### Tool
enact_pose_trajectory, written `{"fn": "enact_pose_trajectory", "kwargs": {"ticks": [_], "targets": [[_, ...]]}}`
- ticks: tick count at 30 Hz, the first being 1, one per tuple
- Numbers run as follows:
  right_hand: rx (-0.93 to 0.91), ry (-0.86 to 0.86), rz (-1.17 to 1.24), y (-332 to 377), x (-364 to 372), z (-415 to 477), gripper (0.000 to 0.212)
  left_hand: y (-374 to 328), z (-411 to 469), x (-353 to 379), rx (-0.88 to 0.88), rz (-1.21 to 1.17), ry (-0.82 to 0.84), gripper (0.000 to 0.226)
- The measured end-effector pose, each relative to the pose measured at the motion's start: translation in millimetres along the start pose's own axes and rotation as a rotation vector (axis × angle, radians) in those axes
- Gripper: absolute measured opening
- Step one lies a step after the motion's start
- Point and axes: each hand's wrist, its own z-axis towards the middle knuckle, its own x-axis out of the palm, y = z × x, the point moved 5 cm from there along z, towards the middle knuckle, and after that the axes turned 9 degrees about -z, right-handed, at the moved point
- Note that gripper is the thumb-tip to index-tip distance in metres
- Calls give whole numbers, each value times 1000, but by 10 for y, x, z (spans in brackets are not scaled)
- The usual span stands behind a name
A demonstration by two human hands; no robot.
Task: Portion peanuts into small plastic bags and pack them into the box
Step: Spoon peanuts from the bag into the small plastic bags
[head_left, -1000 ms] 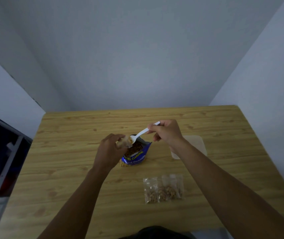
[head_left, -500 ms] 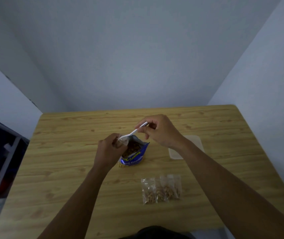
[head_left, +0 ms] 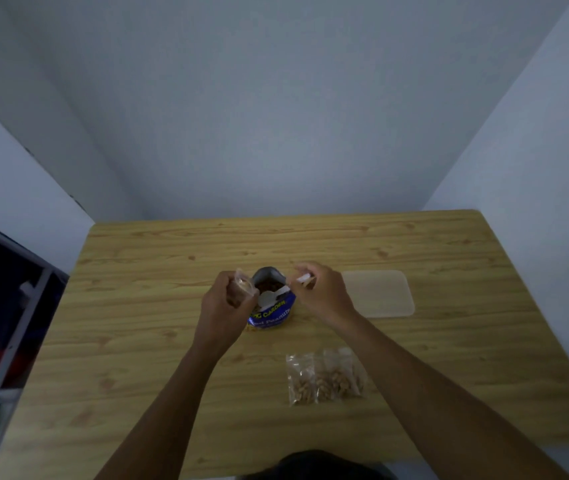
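A blue peanut pouch (head_left: 271,315) stands open in the middle of the wooden table (head_left: 137,306), peanuts showing inside. My left hand (head_left: 224,306) grips a small clear plastic bag (head_left: 244,285) just left of the pouch's mouth. My right hand (head_left: 321,292) pinches the handle of a white plastic spoon (head_left: 271,296), whose bowl hangs over the pouch's opening. Three filled small bags (head_left: 324,375) lie side by side nearer to me. A translucent flat box (head_left: 378,293) lies right of my right hand.
The table meets the wall at the back and on the right. A dark shelf or rack with a grey frame (head_left: 9,323) stands off the table's left edge. The left half of the table shows bare wood.
The spoon has left the small bag's mouth and dropped towards the pouch's opening. My right hand turned and lowered; my left hand stayed beside the pouch with the small bag.
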Motion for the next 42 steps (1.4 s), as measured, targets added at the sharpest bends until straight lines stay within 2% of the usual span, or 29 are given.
{"fn": "enact_pose_trajectory", "kwargs": {"ticks": [2,5,6,9,12,15,17,20,23,27,29,32,36,39,42], "targets": [[-54,-111,-82,45,-44,-62,43,-8,-45,48,-6,1,-12,24],[-262,-301,-15,210,-165,-231,33,-43,-104,144,-20,-38,-11,27],[-317,-300,14,266,-187,-295,32,-49,-124,183,-18,-54,1,29],[-362,-145,-18,367,-141,-390,38,-100,-187,294,-22,-91,53,34],[-342,-113,49,336,-162,-364,19,-181,-250,386,12,-120,111,42],[-354,-178,114,275,-293,-370,5,-254,-308,421,100,-165,143,27],[-322,-155,160,212,-373,-383,4,-262,-335,427,133,-220,143,9],[-238,-97,234,76,-417,-390,5,-249,-348,421,168,-127,62,23],[-166,-59,295,-53,-393,-431,8,-240,-392,433,210,-56,-8,22],[-34,12,356,-334,-225,-506,3,-75,-494,537,189,-28,6,21],[55,67,396,-492,-80,-567,2,97,-539,624,126,-1,47,24],[223,130,420,-773,169,-699,21,480,-645,785,-65,24,139,26],[302,149,207,-1143,435,-841,25,903,-847,984,-384,-189,188,14],[326,149,94,-1241,531,-882,15,1101,-906,1060,-431,-167,219,13],[300,140,5,-1240,533,-866,6,1204,-866,1071,-378,-35,245,23]]}}
